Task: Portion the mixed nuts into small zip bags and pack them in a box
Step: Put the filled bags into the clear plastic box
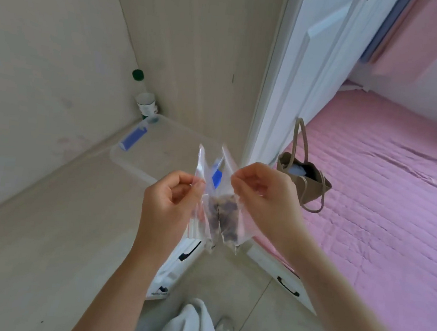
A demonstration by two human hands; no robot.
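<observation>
I hold small clear zip bags [222, 219] in the air above the desk corner, with dark mixed nuts showing in their lower halves. My left hand [173, 201] pinches the upper edge of the left bag. My right hand [260, 194] pinches the upper edge of the right bag. The bags hang side by side, spread apart at the top and touching at the bottom. Behind them on the desk stands a clear plastic box [159, 153] with blue latches. Its inside is partly hidden by the bags.
A white cup [147, 104] and a green-capped bottle [138, 76] stand in the desk's back corner. A brown handbag [305, 179] hangs at the doorway beside a pink bed [386, 196]. White drawers [180, 263] sit below the desk edge.
</observation>
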